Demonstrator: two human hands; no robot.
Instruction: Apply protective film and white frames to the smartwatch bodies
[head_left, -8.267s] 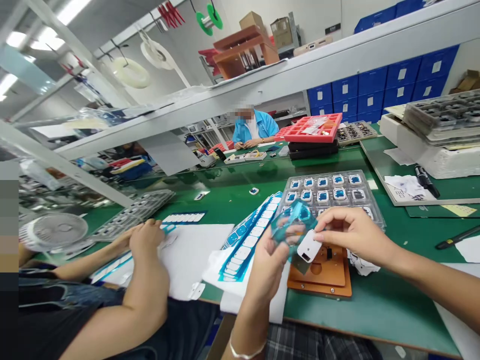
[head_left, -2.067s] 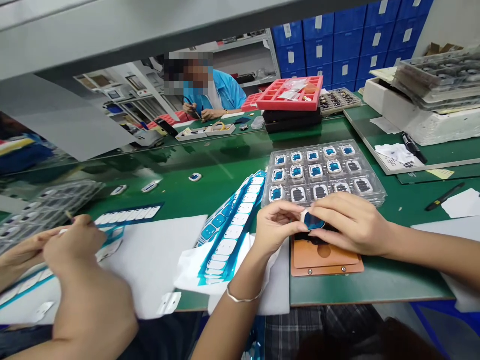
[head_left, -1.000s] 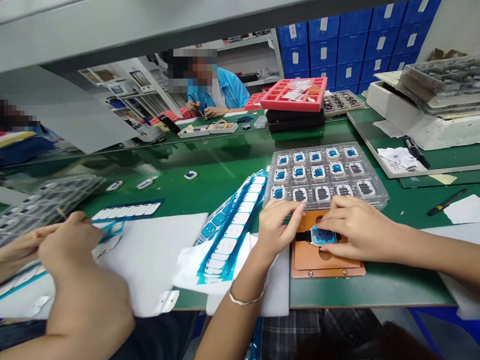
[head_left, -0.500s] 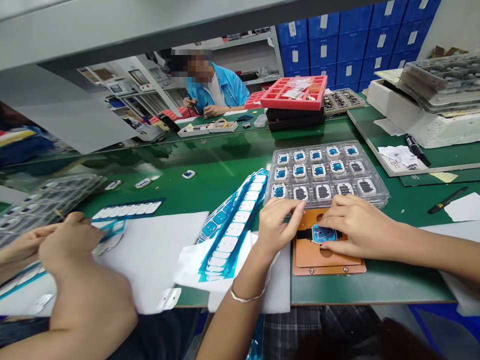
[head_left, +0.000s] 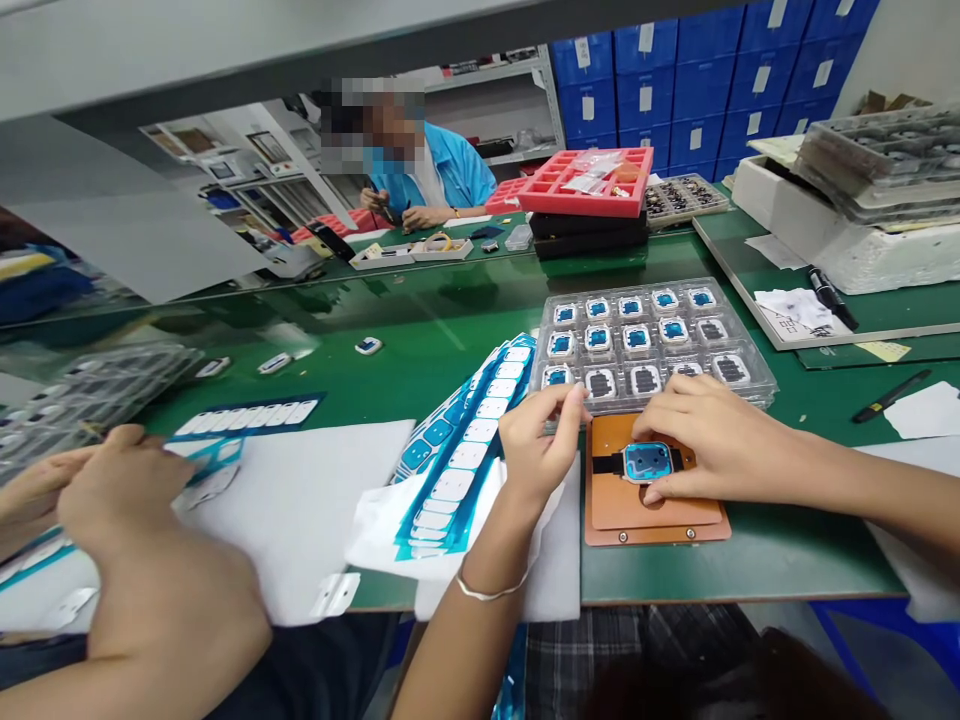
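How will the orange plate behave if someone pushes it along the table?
The plate looks flat and stiff, so it should probably slide without bending. Its low, broad shape makes tipping unlikely. The blue piece on top might shift.

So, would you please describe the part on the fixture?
On the green table, find the clear tray, the orange fixture on its near side. The blue-faced part lies there, by the right hand; unlike the tray's parts, it has black strips either side.
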